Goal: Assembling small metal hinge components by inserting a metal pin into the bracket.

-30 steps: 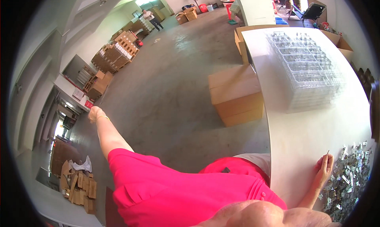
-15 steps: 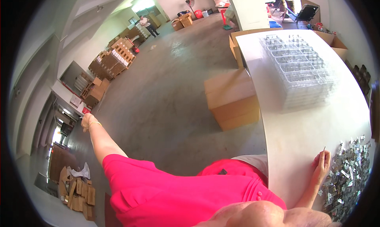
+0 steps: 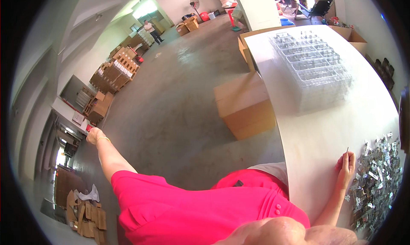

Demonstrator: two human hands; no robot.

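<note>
Trays (image 3: 316, 67) stand stacked, many parts (image 3: 376, 176) yet loose; the right hand (image 3: 347, 165) pinches a pin (image 3: 347, 149), the left hand (image 3: 92, 136) well apart (grip unclear).

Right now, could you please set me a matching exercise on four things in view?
1. Left hand
2. Right hand
3. Clear trays
4. Small metal parts

A. stacked toward the far end of the white table
B. pinching a thin piece
C. loosely heaped
D. held out away from the table

Pairs: 1-D, 2-B, 3-A, 4-C.
</note>
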